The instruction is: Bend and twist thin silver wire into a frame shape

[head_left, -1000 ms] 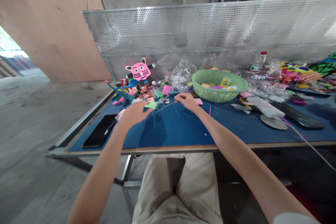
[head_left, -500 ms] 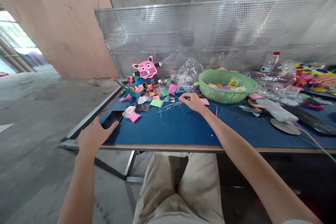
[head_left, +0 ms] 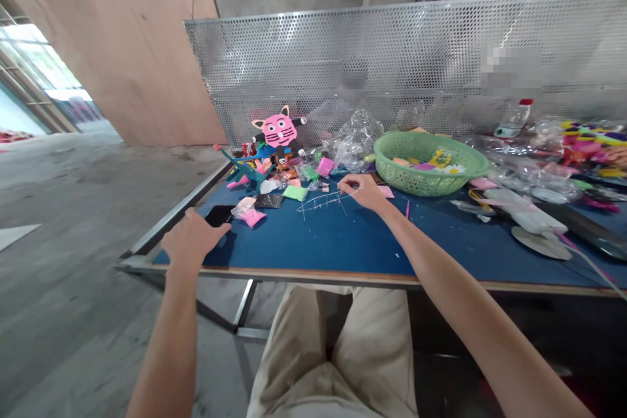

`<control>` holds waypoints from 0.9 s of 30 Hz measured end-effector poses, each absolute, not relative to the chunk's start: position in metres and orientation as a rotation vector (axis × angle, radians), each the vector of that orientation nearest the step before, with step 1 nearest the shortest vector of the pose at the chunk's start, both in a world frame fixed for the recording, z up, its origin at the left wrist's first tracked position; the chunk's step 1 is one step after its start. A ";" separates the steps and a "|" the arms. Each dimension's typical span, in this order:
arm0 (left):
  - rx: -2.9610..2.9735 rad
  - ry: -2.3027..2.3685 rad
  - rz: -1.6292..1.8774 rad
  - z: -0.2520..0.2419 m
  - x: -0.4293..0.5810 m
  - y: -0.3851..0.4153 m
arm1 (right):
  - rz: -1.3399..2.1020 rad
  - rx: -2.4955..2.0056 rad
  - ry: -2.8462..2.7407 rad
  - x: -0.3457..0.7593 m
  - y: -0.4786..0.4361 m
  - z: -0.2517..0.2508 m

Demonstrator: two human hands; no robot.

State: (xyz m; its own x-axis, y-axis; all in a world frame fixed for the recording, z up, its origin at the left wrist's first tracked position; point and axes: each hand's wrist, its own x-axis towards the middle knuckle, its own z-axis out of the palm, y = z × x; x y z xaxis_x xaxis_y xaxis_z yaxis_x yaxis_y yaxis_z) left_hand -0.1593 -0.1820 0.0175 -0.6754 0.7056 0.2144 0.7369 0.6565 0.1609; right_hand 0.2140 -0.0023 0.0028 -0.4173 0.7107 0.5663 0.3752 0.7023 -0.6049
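My left hand (head_left: 193, 240) lies over the near end of a black phone (head_left: 219, 213) at the left edge of the blue table (head_left: 343, 238), fingers curled on it and thumb out to the right. My right hand (head_left: 363, 189) is further in, pinched on a bundle of thin silvery wires (head_left: 321, 200) that fan out leftward on the table top. A light green packet (head_left: 294, 192) and a pink packet (head_left: 253, 217) lie between the two hands.
A green basket (head_left: 396, 173) with small pieces stands behind my right hand. A pink cat figure (head_left: 278, 129) and craft bits crowd the back left. Plastic bags, a bottle (head_left: 512, 121) and a white tool (head_left: 526, 217) lie right. A perforated metal screen (head_left: 392, 59) closes the far side.
My left hand let go of the light green packet, drew back to the left edge and settled on the phone. My right hand stayed on the wires. The camera turned slightly left.
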 end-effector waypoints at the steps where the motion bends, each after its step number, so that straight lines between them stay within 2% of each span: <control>1: -1.201 -2.738 -0.347 0.019 -0.159 -0.182 | 0.491 -0.827 -2.048 0.214 -0.003 0.003; 5: -1.281 -2.619 -0.414 0.025 -0.145 -0.188 | 0.494 -0.801 -2.054 0.214 -0.004 0.004; 7: -1.324 -2.386 -0.577 0.033 -0.122 -0.188 | 0.501 -0.790 -2.041 0.214 -0.005 0.004; 11: -1.789 -1.879 -0.858 0.059 -0.057 -0.164 | 0.534 -0.776 -2.008 0.215 -0.005 0.005; 13: -1.952 -1.763 -0.820 0.071 -0.031 -0.138 | 0.543 -0.777 -1.990 0.216 -0.004 0.004; 16: -2.096 -1.822 -0.564 0.082 -0.015 -0.089 | 0.549 -0.784 -1.955 0.216 -0.001 0.003; 20: -2.350 -1.870 -0.362 0.075 -0.025 -0.038 | 0.587 -0.781 -1.953 0.215 0.002 0.001; 22: -2.548 -1.774 -0.481 0.063 -0.029 -0.026 | 0.621 -0.788 -1.942 0.214 0.002 0.002; 27: -2.784 -1.540 -1.025 0.038 -0.021 -0.024 | 0.684 -0.792 -1.903 0.216 0.000 0.005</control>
State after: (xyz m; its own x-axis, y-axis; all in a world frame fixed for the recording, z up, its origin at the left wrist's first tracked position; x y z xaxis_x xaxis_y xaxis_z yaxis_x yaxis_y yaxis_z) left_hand -0.0211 -0.0236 0.0382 0.3935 0.8209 0.4138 0.6987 -0.5596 0.4457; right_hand 0.2157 -0.0001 0.0050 -0.3574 0.7599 0.5430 0.2408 0.6367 -0.7325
